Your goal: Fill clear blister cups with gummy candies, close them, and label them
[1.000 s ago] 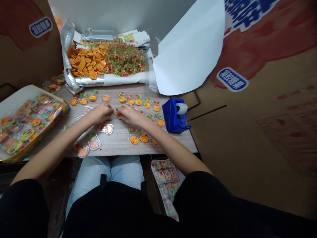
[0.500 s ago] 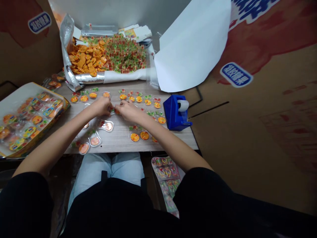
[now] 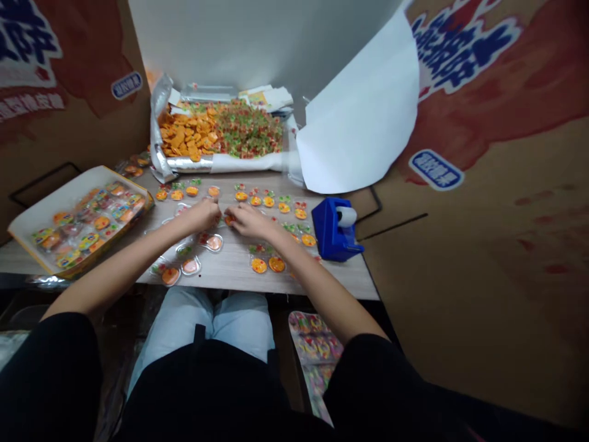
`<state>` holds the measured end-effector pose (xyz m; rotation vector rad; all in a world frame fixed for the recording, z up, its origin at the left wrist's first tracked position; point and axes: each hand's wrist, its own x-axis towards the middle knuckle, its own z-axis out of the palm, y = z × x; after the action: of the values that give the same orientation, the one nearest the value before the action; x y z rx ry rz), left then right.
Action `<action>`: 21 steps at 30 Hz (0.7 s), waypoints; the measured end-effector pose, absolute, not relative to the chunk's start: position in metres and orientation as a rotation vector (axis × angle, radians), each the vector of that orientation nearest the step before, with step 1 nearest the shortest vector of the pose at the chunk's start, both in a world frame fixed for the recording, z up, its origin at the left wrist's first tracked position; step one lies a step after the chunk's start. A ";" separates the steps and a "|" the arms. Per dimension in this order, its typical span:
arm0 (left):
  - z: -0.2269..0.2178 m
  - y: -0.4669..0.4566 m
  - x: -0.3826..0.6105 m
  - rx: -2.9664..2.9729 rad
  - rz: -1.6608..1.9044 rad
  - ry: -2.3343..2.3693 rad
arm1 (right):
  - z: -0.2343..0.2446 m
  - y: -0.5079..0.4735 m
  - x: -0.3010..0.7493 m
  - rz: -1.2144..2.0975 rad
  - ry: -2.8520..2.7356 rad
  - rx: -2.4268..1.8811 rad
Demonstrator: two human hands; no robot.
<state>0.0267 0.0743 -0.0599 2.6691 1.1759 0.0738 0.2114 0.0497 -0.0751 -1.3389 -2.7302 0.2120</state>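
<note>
2 hands curled, nearly touching, mid-desk (image 3: 225, 276): left hand (image 3: 201, 216), right hand (image 3: 248, 221). Orange gummy pack (image 3: 229, 220) just between them; cannot tell if either grip holds it. Blue tape dispenser (image 3: 335, 230) to the right.

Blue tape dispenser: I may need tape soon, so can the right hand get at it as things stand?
Probably yes. The right hand is over the same tabletop as the blue tape dispenser, and only flat candy packs lie between them, so it could likely pass over.
</note>
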 end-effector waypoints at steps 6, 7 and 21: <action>-0.025 0.076 -0.028 2.614 0.215 1.541 | -0.073 0.039 0.192 0.251 -2.711 -1.226; -0.016 0.082 -0.042 2.570 0.253 1.677 | -0.074 0.039 0.190 0.283 -2.664 -1.219; 0.010 0.074 -0.214 1.849 -0.484 2.284 | -0.072 -0.006 0.241 0.396 -2.122 -1.153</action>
<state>-0.2137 0.0740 0.0101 1.8489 2.2836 -0.4836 0.2405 -0.0063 -0.0720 -1.1530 -2.1218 0.3963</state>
